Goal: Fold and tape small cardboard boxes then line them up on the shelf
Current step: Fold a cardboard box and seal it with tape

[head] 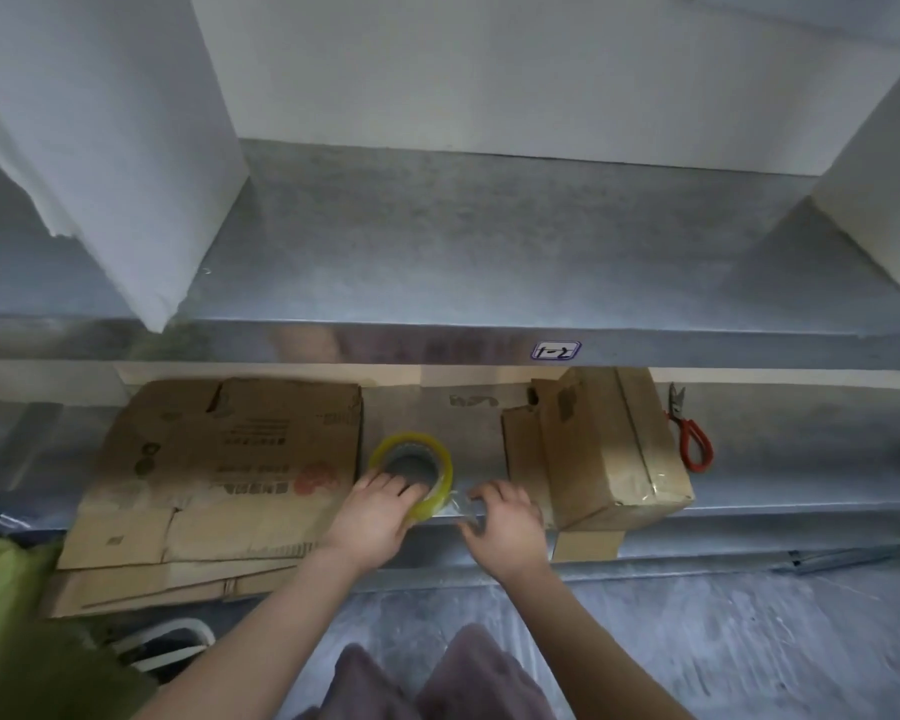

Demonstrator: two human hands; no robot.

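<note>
A yellow-rimmed roll of clear tape (421, 448) stands on the lower metal shelf (780, 459). My left hand (374, 517) grips the roll, fingers reaching into its core. My right hand (501, 517) pinches the loose clear end of the tape (461, 504) just right of the roll. A small folded cardboard box (609, 449), taped along its seam, lies tilted on the shelf to the right of my right hand. A stack of flattened cardboard boxes (219, 475) lies to the left of the roll.
Red-handled scissors (689, 433) lie on the lower shelf right of the small box. The upper metal shelf (489, 252) carries a label (555, 350) on its front edge. White blocks (126, 148) stand on it at left and right.
</note>
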